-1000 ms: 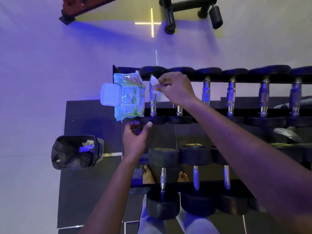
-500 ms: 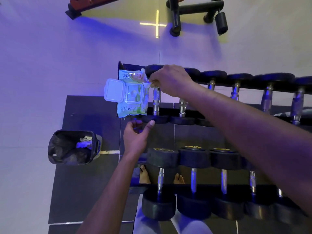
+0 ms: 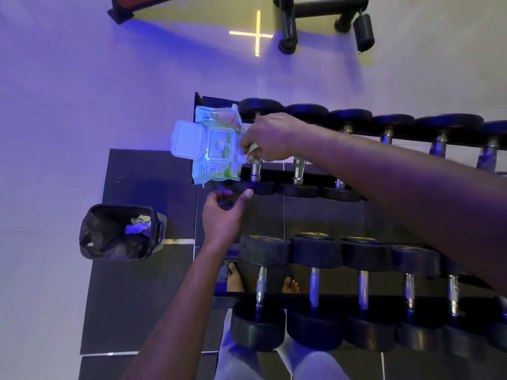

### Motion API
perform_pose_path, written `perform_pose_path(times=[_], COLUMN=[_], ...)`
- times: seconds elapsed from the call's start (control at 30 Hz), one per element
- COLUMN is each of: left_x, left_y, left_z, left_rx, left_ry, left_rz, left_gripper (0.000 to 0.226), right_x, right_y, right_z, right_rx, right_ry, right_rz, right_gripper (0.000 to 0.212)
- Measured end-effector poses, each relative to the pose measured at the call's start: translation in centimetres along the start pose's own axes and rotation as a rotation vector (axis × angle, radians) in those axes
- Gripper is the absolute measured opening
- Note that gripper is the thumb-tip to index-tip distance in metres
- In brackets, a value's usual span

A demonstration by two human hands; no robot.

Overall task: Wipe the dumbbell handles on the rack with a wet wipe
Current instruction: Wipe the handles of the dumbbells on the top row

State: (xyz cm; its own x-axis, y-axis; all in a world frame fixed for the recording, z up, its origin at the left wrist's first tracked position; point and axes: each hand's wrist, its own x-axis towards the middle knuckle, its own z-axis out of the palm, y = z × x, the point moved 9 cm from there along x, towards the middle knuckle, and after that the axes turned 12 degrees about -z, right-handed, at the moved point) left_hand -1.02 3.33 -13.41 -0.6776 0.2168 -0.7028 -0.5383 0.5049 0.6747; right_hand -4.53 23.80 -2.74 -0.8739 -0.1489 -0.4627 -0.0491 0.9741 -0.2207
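Observation:
A two-tier dumbbell rack [image 3: 290,175] runs from the middle to the right, with black dumbbells and chrome handles. My right hand [image 3: 267,138] grips a wet wipe [image 3: 251,150] wrapped round the handle of the leftmost upper dumbbell [image 3: 255,171]. My left hand [image 3: 223,212] holds the near head of that same dumbbell [image 3: 260,187], thumb on its edge. A green wet-wipe pack [image 3: 216,145] with its white lid flipped open lies on the rack's left end, beside my right hand.
A black lined bin [image 3: 118,233] with used wipes stands on the floor left of the rack. The lower tier holds several larger dumbbells [image 3: 260,294]. Bench legs [image 3: 323,12] stand on the floor at the far top. My bare feet [image 3: 290,285] show under the rack.
My right hand has brought the wipe down from above the handle's far end and closed round the handle. The left hand has stayed on the dumbbell head.

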Motion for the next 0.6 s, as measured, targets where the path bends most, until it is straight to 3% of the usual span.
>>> perform_pose_path(times=[0.17, 0.27, 0.37, 0.43, 0.5, 0.6], left_x=[0.1, -0.2, -0.9, -1.3, -1.3, -1.4], left_y=[-0.2, -0.1, -0.3, -0.8, -1.3, -1.4], left_z=[0.1, 0.2, 0.9, 1.7, 2.7, 3.7], left_rx=[0.001, 0.003, -0.028, -0.075, -0.097, -0.167], left_ry=[0.007, 0.010, -0.005, -0.027, -0.016, 0.054], left_rz=[-0.005, 0.003, 0.030, 0.028, 0.022, 0.015], left_gripper=[0.056, 0.058, 0.064, 0.082, 0.098, 0.103], right_x=[-0.3, -1.2, -4.0, -6.5, -8.2, -8.6], right_y=[-2.0, -1.2, 2.2, 4.4, 5.6, 6.4], right_z=[2.5, 3.4, 3.9, 4.5, 5.2, 5.1], right_rx=[0.056, 0.231, 0.565, 0.766, 0.874, 0.875], right_ry=[-0.035, 0.036, 0.316, 0.563, 0.760, 0.925], right_rz=[-0.054, 0.007, 0.144, 0.238, 0.311, 0.377], right_gripper=[0.019, 0.016, 0.012, 0.008, 0.011, 0.005])
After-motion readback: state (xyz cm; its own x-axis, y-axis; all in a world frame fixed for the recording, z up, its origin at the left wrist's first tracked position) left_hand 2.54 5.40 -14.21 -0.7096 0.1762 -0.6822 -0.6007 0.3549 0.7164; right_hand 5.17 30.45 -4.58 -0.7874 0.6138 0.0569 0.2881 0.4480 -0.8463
